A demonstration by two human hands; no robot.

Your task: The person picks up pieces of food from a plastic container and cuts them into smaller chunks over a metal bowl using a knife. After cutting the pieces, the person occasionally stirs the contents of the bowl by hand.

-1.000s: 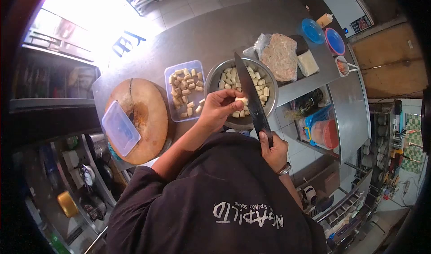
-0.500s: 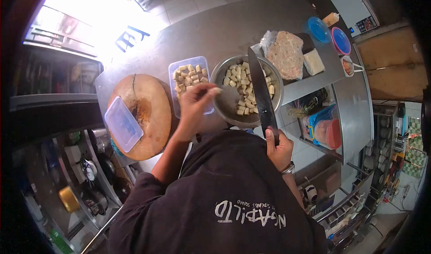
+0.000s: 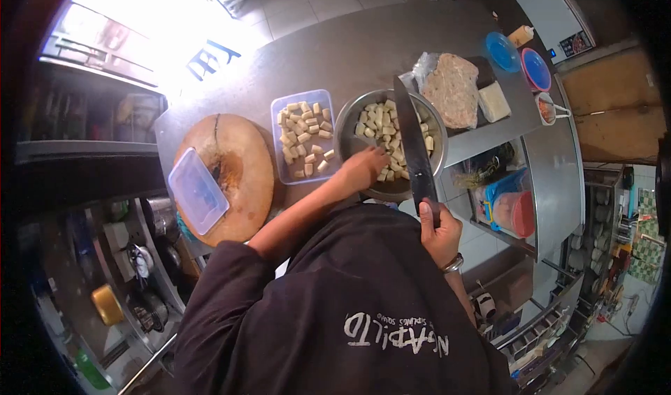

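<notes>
My right hand [image 3: 438, 231] grips the handle of a large dark knife [image 3: 413, 143], whose blade points away over a steel bowl [image 3: 347, 142]. The bowl holds several pale tofu pieces [image 3: 386, 122]. My left hand [image 3: 365, 168] reaches into the bowl's near side and its fingers touch the pieces there; whether it grips one is hard to tell. Just left of the bowl stands a clear plastic tub [image 3: 305, 138] with several cut tofu pieces.
A round wooden chopping block [image 3: 237, 164] lies at the left with a clear lid [image 3: 195, 192] on it. Beyond the bowl are a bag of minced filling [image 3: 450, 88], a pale block [image 3: 493, 101], blue and pink plates [image 3: 521, 57] and a small cup [image 3: 547, 109].
My left hand carried a tofu piece from the bowl to the plastic tub, then came back into the bowl. The knife stayed raised over the bowl.
</notes>
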